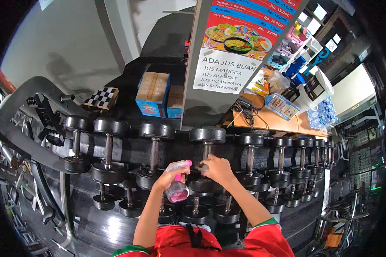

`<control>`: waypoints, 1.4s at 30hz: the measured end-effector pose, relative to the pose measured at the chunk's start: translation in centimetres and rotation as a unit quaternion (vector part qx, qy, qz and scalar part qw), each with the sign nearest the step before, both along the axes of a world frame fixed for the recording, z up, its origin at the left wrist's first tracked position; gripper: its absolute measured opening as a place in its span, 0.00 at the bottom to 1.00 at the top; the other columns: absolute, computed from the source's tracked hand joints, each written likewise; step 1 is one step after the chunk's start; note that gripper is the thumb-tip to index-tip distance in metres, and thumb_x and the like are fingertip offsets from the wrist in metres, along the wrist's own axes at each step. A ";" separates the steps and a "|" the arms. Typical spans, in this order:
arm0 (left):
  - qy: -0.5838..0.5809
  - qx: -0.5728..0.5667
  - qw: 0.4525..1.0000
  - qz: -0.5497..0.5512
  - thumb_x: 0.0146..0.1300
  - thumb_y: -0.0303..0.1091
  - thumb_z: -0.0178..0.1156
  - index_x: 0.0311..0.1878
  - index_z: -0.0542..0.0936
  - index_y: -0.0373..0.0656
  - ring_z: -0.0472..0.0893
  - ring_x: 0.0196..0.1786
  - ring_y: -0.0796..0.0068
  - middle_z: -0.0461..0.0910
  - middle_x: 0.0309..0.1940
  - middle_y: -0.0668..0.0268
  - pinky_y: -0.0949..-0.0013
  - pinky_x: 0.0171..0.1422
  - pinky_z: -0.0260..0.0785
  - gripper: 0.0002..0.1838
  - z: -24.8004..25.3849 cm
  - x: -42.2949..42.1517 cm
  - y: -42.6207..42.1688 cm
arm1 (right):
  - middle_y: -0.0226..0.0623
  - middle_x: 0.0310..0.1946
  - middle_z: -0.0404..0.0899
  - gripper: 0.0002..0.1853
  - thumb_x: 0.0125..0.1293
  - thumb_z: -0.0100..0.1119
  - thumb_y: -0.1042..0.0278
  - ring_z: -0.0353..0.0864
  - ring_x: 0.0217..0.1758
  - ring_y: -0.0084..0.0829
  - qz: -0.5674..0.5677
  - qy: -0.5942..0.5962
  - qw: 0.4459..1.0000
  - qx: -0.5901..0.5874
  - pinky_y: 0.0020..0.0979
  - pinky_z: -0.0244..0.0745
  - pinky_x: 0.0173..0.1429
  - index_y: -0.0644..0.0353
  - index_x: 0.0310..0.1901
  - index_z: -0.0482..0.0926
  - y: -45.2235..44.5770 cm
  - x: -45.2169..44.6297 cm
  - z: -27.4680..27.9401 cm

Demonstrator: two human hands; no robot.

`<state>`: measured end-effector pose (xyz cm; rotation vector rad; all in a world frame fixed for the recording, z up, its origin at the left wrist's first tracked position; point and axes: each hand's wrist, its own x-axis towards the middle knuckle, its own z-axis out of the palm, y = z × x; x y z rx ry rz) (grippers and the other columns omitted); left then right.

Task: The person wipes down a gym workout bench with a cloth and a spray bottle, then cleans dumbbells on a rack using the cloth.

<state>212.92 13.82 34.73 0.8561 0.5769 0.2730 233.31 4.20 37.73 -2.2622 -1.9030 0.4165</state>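
Note:
A clear spray bottle (177, 191) with a pink trigger head and pink liquid is gripped in my left hand (170, 174). Its nozzle points right, toward the dumbbell (207, 135) in front of me. My right hand (217, 168) is at that dumbbell's metal handle, fingers curled. A bit of something grey shows at its fingertips; what it is, or whether it is part of the dumbbell, is unclear. The dumbbell stands on the rack with thick black round ends, the nearer one partly covered by my right hand.
More black dumbbells (155, 131) line the rack on both sides, with a lower row (195, 214) nearer me. Behind it rise a pillar with a menu poster (240, 25), blue cartons (152, 108) and a cluttered wooden table (283, 124). Gym machines (43, 180) flank the left.

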 end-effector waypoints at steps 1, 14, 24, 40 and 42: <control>-0.003 -0.004 1.000 -0.001 0.60 0.37 0.62 0.44 0.77 0.39 0.76 0.25 0.78 0.78 0.31 0.66 0.71 0.31 0.72 0.13 -0.2 0.0 0.0 | 0.34 0.41 0.78 0.18 0.49 0.69 0.55 0.84 0.34 0.43 0.041 0.007 0.999 -0.018 0.41 0.80 0.39 0.44 0.44 0.84 -0.1 0.1 0.3; -0.014 -0.002 1.000 0.001 0.60 0.35 0.61 0.43 0.77 0.40 0.75 0.25 0.79 0.77 0.32 0.67 0.71 0.31 0.72 0.12 0.0 0.0 -0.1 | 0.46 0.34 0.82 0.17 0.57 0.66 0.62 0.84 0.38 0.43 -0.206 0.237 0.939 0.140 0.35 0.76 0.43 0.62 0.45 0.79 -1.5 1.9 -2.1; 0.008 0.012 1.000 0.001 0.59 0.36 0.61 0.40 0.76 0.41 0.75 0.24 0.79 0.77 0.31 0.68 0.70 0.32 0.72 0.10 0.6 0.2 -0.1 | 0.50 0.34 0.83 0.24 0.59 0.65 0.50 0.84 0.39 0.43 -0.287 0.337 0.888 0.125 0.35 0.76 0.44 0.67 0.44 0.80 -0.8 4.7 -3.8; -0.009 -0.014 1.000 0.018 0.60 0.35 0.62 0.46 0.77 0.39 0.75 0.25 0.77 0.78 0.32 0.67 0.70 0.32 0.73 0.14 0.8 0.2 0.0 | 0.38 0.35 0.82 0.16 0.53 0.67 0.57 0.84 0.36 0.40 -0.131 0.064 0.978 0.149 0.38 0.78 0.39 0.54 0.42 0.83 0.0 1.5 3.1; -0.013 -0.015 1.000 0.019 0.60 0.35 0.62 0.47 0.77 0.39 0.75 0.25 0.77 0.78 0.32 0.67 0.70 0.32 0.72 0.14 0.8 0.2 0.1 | 0.37 0.35 0.80 0.17 0.53 0.68 0.58 0.84 0.34 0.39 -0.116 0.039 0.982 0.142 0.38 0.79 0.38 0.52 0.44 0.82 1.1 0.2 2.6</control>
